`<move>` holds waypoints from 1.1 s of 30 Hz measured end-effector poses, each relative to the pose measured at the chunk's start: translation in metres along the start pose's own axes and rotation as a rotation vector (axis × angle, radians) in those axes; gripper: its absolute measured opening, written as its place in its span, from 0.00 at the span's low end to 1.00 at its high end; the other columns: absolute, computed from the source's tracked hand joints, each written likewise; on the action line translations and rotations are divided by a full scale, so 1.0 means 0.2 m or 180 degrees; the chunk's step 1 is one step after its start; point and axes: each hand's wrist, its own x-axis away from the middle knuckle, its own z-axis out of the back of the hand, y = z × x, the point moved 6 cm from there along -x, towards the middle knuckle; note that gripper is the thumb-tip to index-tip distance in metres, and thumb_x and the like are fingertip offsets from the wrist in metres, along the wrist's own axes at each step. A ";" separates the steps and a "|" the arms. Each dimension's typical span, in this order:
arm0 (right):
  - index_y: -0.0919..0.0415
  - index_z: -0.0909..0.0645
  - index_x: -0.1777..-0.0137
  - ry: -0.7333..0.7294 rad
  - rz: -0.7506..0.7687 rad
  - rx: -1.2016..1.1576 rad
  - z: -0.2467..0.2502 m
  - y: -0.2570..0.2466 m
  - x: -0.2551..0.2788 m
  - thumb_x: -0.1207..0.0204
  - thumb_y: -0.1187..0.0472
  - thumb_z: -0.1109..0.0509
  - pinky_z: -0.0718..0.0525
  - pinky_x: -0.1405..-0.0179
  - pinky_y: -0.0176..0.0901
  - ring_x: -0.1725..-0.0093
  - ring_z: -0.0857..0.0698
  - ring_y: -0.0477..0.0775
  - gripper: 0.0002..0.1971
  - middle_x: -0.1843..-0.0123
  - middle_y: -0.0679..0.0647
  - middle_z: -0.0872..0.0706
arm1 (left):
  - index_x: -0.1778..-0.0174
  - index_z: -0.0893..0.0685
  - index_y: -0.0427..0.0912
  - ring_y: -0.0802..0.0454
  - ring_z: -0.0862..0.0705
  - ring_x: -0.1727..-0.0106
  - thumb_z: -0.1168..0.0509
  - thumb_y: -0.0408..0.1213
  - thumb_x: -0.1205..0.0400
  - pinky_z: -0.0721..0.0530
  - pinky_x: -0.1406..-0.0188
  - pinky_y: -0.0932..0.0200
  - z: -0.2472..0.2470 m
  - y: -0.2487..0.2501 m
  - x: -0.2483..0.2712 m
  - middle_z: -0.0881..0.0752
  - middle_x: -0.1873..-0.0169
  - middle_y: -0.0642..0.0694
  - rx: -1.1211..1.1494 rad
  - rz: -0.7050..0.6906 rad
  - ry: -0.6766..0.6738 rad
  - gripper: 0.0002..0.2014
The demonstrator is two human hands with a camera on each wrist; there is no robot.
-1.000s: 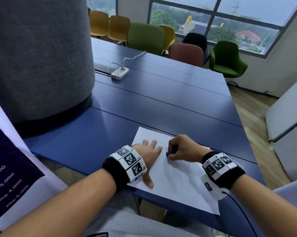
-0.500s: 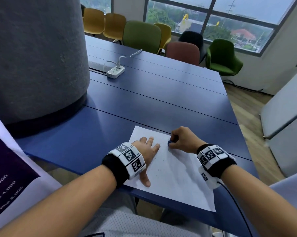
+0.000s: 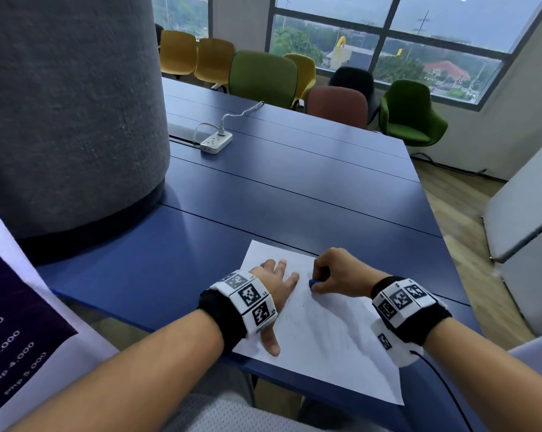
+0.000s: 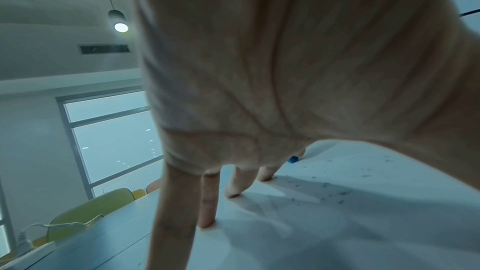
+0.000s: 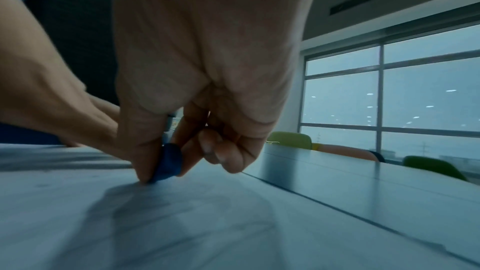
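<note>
A white sheet of paper (image 3: pixel 326 338) lies at the near edge of the blue table (image 3: pixel 263 198), flecked with dark crumbs (image 4: pixel 337 190). My left hand (image 3: pixel 276 282) lies flat on the sheet's left part with its fingers (image 4: pixel 207 202) straight and spread. My right hand (image 3: pixel 332 274) pinches a small blue eraser (image 3: pixel 312 282) between thumb and fingers (image 5: pixel 145 159) and presses the blue eraser (image 5: pixel 167 163) onto the paper close to the left fingertips. From the left wrist, the blue eraser (image 4: pixel 293 159) peeks out beyond the fingers.
A wide grey pillar (image 3: pixel 61 120) rises through the table at the left. A white power strip (image 3: pixel 216 142) with its cord lies farther back. Coloured chairs (image 3: pixel 263 76) line the far edge under the windows. A printed banner (image 3: pixel 14 322) stands at my near left.
The right hand has kept the eraser on the paper, sliding it slightly back and forth near the left fingertips. The left hand has stayed flat on the sheet.
</note>
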 end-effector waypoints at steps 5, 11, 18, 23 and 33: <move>0.64 0.16 0.65 0.0325 -0.0152 0.0005 0.06 0.07 -0.02 0.31 0.62 0.22 0.21 0.69 0.38 0.70 0.21 0.46 0.07 0.69 0.48 0.17 | 0.14 0.62 0.47 0.33 0.52 0.16 0.16 0.62 0.44 0.38 0.20 0.37 -0.01 0.00 -0.01 0.59 0.15 0.35 0.0044 -0.0005 -0.0018 0.74; 0.59 0.17 0.66 -0.0081 0.0034 0.0189 0.02 -0.01 0.01 0.32 0.60 0.21 0.23 0.71 0.33 0.72 0.23 0.42 0.07 0.71 0.44 0.19 | 0.14 0.65 0.49 0.32 0.53 0.16 0.16 0.60 0.44 0.40 0.20 0.37 -0.01 0.00 -0.02 0.61 0.15 0.34 0.0120 -0.0012 -0.0093 0.75; 0.56 0.19 0.69 -0.0459 0.0114 0.0152 -0.04 -0.05 0.05 0.33 0.60 0.21 0.23 0.70 0.38 0.74 0.24 0.43 0.09 0.72 0.45 0.19 | 0.14 0.65 0.49 0.32 0.53 0.16 0.16 0.59 0.43 0.40 0.20 0.38 0.00 0.00 -0.02 0.61 0.15 0.34 0.0133 0.0003 -0.0099 0.75; 0.56 0.21 0.69 0.0014 0.0135 0.0105 0.00 -0.03 0.04 0.32 0.61 0.22 0.26 0.71 0.31 0.74 0.25 0.42 0.11 0.72 0.44 0.20 | 0.15 0.67 0.52 0.32 0.54 0.16 0.15 0.59 0.45 0.38 0.20 0.33 -0.01 0.00 -0.03 0.63 0.15 0.35 0.0223 0.0040 -0.0162 0.76; 0.57 0.20 0.69 0.0072 0.0252 0.0019 -0.02 -0.04 0.08 0.33 0.63 0.22 0.22 0.66 0.42 0.70 0.23 0.46 0.09 0.67 0.48 0.18 | 0.15 0.65 0.52 0.32 0.53 0.16 0.15 0.58 0.44 0.40 0.21 0.35 -0.01 0.00 -0.03 0.62 0.15 0.34 0.0226 0.0030 -0.0143 0.75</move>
